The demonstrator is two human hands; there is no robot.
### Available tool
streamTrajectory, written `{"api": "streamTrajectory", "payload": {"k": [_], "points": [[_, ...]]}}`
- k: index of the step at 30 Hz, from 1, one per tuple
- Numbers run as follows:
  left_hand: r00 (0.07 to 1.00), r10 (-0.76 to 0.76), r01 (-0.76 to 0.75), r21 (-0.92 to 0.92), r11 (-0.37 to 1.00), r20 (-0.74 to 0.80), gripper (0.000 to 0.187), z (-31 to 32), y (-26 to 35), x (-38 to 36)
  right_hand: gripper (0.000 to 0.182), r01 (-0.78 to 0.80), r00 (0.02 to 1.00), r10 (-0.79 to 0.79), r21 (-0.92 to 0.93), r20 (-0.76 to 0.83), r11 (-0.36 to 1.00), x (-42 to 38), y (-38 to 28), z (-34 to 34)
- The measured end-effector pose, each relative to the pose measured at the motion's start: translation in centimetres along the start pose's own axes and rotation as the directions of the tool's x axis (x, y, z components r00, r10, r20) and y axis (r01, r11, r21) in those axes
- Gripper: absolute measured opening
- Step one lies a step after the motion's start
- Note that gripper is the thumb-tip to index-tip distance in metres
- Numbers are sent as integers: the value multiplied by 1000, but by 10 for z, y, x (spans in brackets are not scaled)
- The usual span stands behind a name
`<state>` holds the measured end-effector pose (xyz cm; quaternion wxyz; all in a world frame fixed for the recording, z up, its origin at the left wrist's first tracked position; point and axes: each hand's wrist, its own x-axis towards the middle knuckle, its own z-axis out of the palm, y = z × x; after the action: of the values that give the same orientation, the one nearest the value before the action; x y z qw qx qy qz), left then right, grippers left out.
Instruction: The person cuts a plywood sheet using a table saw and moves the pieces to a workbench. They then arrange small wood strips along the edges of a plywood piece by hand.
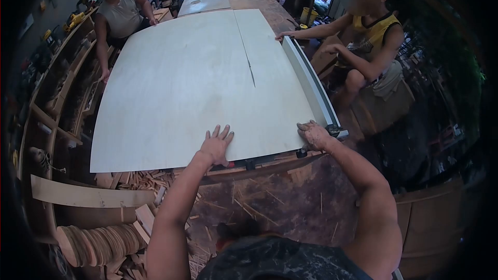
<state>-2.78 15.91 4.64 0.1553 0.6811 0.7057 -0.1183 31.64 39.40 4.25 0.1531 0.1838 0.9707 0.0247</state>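
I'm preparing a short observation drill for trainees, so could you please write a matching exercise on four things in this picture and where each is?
Things:
1. Wearer's left hand
2. Wearer's right hand
3. Yellow bucket
4. Row of rounded wooden pieces

Places:
A. In the background, right of the worktable
B. On the pale panel, next to the long rail
C. At the picture's lower left
D. Spread on the panel, farther from the rail

Pairs: 1-D, 2-B, 3-A, 4-C
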Motion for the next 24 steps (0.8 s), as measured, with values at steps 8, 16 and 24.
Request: {"api": "streamTrajectory", "payload": {"k": [8,16,24], "points": [[1000,-1,1,-34,999,-9,127,-10,-23,25,62,-24,999,24,-3,45,1000,34,20,-6],[999,17,-18,-55,998,-27,129,-13,-35,33,61,-22,998,22,1,62,1000,50,34,-5],[997,51,-53,-37,998,-55,129,-10,-44,36,66,-25,1000,25,25,-1,999,58,37,-6]]}}
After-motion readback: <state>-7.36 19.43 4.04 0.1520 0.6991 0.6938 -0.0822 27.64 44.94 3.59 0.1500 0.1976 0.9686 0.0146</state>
